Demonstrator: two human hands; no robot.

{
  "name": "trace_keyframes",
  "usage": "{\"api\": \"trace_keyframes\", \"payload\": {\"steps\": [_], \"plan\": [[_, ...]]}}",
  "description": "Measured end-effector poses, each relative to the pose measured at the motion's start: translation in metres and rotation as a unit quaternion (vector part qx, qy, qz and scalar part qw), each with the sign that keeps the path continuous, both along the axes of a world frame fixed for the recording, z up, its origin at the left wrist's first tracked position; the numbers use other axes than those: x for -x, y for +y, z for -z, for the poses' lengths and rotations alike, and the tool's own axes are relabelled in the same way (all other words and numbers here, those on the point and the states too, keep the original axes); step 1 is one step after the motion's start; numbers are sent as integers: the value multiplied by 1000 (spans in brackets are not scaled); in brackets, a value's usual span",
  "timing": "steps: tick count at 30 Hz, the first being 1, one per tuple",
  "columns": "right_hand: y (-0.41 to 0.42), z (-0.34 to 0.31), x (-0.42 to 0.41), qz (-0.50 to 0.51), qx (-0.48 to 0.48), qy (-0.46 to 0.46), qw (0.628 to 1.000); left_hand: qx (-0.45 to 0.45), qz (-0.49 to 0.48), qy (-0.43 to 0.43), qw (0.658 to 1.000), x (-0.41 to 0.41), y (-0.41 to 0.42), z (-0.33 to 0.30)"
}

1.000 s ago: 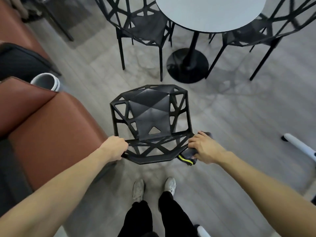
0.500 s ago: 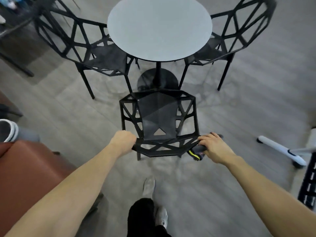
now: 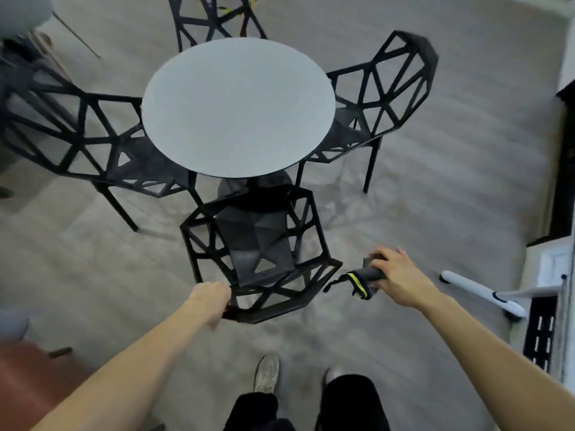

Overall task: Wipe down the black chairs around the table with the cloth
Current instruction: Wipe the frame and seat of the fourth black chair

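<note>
A black lattice chair (image 3: 255, 241) stands in front of me, its seat edge under the round grey table (image 3: 238, 107). My left hand (image 3: 210, 295) grips the left end of its backrest top. My right hand (image 3: 393, 275) is off the chair, to its right, and holds a dark grey cloth (image 3: 362, 279) with a yellow-green stripe. Other black chairs stand at the table's left (image 3: 77, 135), right (image 3: 385, 98) and far side (image 3: 214, 20).
A brown sofa corner (image 3: 28, 377) sits at the lower left. A white pole-like device (image 3: 476, 289) lies on the floor at the right, beside a dark cabinet (image 3: 566, 169). My feet (image 3: 267, 373) stand on grey wood floor just behind the chair.
The chair has gone forward to the table, its seat now partly under the tabletop. My right hand has come off the backrest with the cloth. My left hand still grips the chair.
</note>
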State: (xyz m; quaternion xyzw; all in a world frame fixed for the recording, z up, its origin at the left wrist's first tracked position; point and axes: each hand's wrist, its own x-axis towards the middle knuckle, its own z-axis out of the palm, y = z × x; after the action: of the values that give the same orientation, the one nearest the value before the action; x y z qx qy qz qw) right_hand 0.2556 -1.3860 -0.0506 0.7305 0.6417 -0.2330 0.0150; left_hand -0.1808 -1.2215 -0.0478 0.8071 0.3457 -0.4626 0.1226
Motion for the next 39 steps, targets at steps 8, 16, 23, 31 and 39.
{"api": "trace_keyframes", "payload": {"steps": [8, 16, 23, 31, 39], "plan": [[54, -55, -137, 153, -31, 147, 977, 7, -70, -227, 971, -231, 98, -47], [141, -108, -293, 122, -19, 317, 940, 123, -221, -468, 847, -485, 117, -82], [247, -132, -399, 160, -32, 409, 898, 152, -286, -524, 788, -599, 203, -101], [386, -121, -518, 325, 38, 508, 797, 90, -318, -565, 756, -733, 340, -95], [507, -145, -593, 135, 84, 227, 961, 73, -339, -537, 769, -807, 458, -121]]}}
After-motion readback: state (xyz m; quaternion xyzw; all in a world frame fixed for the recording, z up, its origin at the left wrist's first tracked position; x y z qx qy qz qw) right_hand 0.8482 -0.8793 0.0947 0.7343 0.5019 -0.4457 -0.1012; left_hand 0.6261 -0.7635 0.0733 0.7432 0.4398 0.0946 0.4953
